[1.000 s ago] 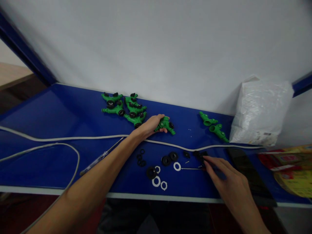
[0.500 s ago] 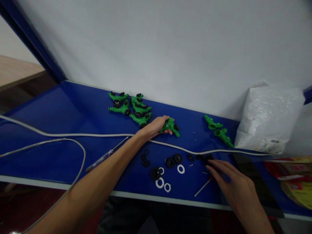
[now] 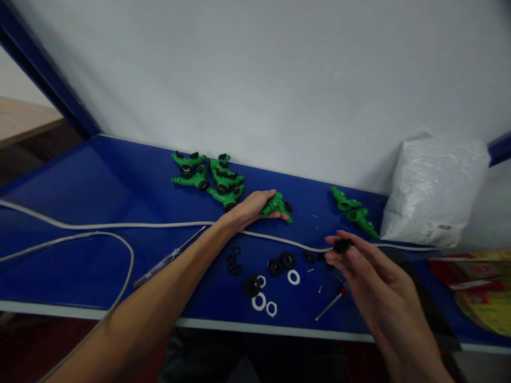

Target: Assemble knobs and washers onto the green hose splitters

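Note:
My left hand [image 3: 257, 205] is closed around a green plastic Y-shaped hose splitter [image 3: 277, 204] with one black valve knob on its right side. Between the thumb and fingers of my right hand [image 3: 371, 266] is a small black valve knob [image 3: 342, 245], raised above the table. Under that hand lies a screwdriver [image 3: 333, 304] with a red handle partly hidden. More small black knobs [image 3: 308, 257] and tiny screws [image 3: 310, 270] lie just left of it. Black collar rings [image 3: 275, 267], white washers [image 3: 293, 276] and thin black O-rings [image 3: 237, 250] are spread near the front.
Several green splitters with black knobs [image 3: 191, 180] are grouped at the back left. Two bare green bodies [image 3: 361, 217] lie beside a white plastic package [image 3: 435, 186]. A pale cable [image 3: 159, 225] crosses the table, and a clear-handled screwdriver [image 3: 171, 257] lies by my left forearm.
My right hand has risen from the table with a black knob and turned its palm more toward me. The left hand keeps its hold on the splitter. The view has shifted slightly.

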Available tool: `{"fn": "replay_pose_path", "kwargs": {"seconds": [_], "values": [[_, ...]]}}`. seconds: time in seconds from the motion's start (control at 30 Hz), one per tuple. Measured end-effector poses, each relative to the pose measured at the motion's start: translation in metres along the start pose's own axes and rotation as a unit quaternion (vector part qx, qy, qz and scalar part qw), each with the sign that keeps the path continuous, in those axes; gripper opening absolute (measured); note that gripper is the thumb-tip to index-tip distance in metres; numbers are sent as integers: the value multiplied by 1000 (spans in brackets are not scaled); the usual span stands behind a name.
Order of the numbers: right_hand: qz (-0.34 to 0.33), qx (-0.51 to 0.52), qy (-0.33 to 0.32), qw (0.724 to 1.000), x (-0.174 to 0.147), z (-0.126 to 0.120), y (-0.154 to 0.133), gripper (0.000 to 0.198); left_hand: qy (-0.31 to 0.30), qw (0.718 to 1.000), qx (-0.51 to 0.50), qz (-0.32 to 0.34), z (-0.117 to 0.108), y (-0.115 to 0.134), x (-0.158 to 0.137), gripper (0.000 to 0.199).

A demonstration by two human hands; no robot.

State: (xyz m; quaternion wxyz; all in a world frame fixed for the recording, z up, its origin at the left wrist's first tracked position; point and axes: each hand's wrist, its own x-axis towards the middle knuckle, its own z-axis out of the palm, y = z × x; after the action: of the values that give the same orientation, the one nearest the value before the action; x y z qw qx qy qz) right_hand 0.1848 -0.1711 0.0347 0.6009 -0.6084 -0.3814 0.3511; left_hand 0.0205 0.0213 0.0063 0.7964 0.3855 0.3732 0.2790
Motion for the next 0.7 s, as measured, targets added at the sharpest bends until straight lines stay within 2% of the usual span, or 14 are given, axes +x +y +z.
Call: {"fn": "replay_pose_path", "kwargs": {"seconds": [0.1,0.3,0.47,0.6,0.7], "values": [[27,112,-47,992,2,15,-7,20,18,1000,-16,14,-1,0,0,28],[40,162,-89,982,1,22,-10,19,9,995,41,86,-6,-4,4,37],[21,110,-94,989,6,36,-6,17,-13,988,39,152,-7,-7,3,42],[-6,16,-71,997,24,59,1,20,-25,982,30,184,-8,-10,4,50],[-53,-9,-57,997,40,78,5,22,-27,979,27,199,-9,-11,3,52]]}}
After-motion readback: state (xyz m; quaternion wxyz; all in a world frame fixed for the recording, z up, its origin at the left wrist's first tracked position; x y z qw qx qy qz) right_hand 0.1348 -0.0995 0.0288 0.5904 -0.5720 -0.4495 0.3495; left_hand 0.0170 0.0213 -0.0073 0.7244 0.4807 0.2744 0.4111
